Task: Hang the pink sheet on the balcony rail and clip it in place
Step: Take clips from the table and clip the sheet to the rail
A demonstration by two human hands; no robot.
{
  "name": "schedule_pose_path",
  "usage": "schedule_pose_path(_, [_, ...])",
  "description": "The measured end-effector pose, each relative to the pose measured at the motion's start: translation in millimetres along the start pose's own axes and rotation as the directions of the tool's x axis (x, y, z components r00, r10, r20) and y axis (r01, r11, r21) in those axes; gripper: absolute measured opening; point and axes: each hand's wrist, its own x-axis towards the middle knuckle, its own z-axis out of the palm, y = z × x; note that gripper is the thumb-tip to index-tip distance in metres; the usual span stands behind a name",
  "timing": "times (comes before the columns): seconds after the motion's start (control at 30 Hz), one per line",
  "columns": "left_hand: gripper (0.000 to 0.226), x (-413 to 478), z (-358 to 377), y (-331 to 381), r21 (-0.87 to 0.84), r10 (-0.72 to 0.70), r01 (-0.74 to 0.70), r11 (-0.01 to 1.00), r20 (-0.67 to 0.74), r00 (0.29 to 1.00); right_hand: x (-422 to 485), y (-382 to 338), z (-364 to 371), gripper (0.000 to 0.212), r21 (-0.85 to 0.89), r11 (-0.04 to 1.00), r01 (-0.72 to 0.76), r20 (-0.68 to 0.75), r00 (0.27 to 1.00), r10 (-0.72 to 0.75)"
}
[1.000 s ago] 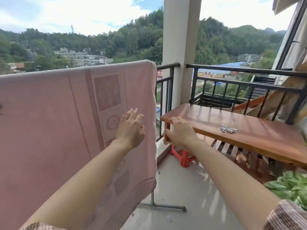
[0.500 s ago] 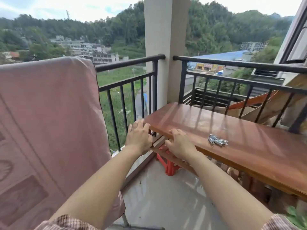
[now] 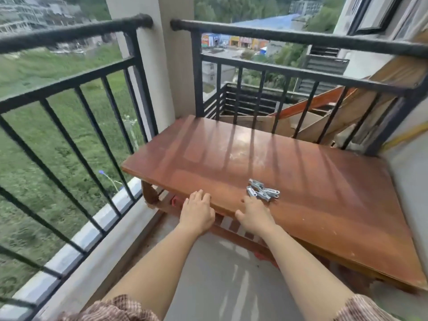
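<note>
A small pile of metal clips (image 3: 262, 193) lies on the brown wooden table (image 3: 312, 181) near its front edge. My right hand (image 3: 253, 215) reaches over that edge, fingers spread, its fingertips just short of the clips and holding nothing. My left hand (image 3: 196, 210) hovers at the table's front edge to the left, fingers apart and empty. The black balcony rail (image 3: 69, 34) runs along the left and continues behind the table. The pink sheet is out of view.
A white pillar (image 3: 162, 66) stands between the two rail sections. Wooden boards and cardboard (image 3: 324, 112) lean beyond the far rail. A red stool (image 3: 174, 201) shows partly under the table. A grey wall closes the right side.
The view has swung right and down, so the pink sheet has left the frame. Both hands have moved along the table's front edge toward the clips.
</note>
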Motion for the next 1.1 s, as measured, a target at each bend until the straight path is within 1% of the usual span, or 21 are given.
schedule_pose_path(0.1, [0.048,44,32,15,-0.041,0.012,-0.008,0.999,0.088,0.996,45,31,2,0.042,-0.043,0.998,-0.046,0.033,0.998,0.048])
schedule_pose_path(0.23, [0.048,99,73,27,-0.058,0.005,0.005,0.998,0.165,0.986,105,63,12,0.039,-0.121,0.991,-0.054,0.053,0.997,0.061])
schedule_pose_path(0.3, [0.050,120,91,31,-0.058,-0.022,0.034,0.998,0.203,0.979,132,76,17,0.035,-0.151,0.987,-0.048,0.067,0.996,0.059])
schedule_pose_path(0.4, [0.053,148,119,33,-0.069,-0.076,0.097,0.993,0.259,0.963,170,94,29,0.037,-0.206,0.978,-0.014,0.083,0.996,0.032])
schedule_pose_path(0.57, [0.057,168,156,33,-0.084,-0.156,0.194,0.977,0.337,0.929,220,107,47,0.039,-0.293,0.954,0.067,0.145,0.989,-0.025])
schedule_pose_path(0.63, [0.059,168,164,32,-0.054,-0.172,0.202,0.978,0.342,0.924,231,106,51,0.039,-0.307,0.950,0.060,0.162,0.987,-0.010])
schedule_pose_path(0.73, [0.061,166,167,32,-0.006,-0.188,0.203,0.979,0.355,0.916,237,104,55,0.033,-0.287,0.955,0.076,0.184,0.983,-0.023])
schedule_pose_path(0.8, [0.062,168,163,30,-0.002,-0.184,0.201,0.980,0.389,0.903,236,100,56,0.031,-0.248,0.965,0.085,0.205,0.978,-0.033])
schedule_pose_path(0.83, [0.063,170,158,28,-0.006,-0.180,0.200,0.980,0.413,0.893,235,97,55,0.030,-0.201,0.977,0.072,0.214,0.977,-0.028])
schedule_pose_path(0.93, [0.061,174,141,21,-0.011,-0.188,0.221,0.975,0.488,0.853,232,82,51,0.024,0.021,1.000,0.015,0.221,0.975,-0.019])
schedule_pose_path(1.03, [0.059,161,118,6,-0.003,-0.252,0.282,0.959,0.444,0.860,229,56,47,0.024,0.209,0.978,-0.006,0.221,0.974,-0.041])
schedule_pose_path(1.1, [0.058,142,99,-12,-0.002,-0.319,0.346,0.938,0.383,0.867,225,29,45,0.022,0.299,0.954,-0.006,0.266,0.961,-0.078])
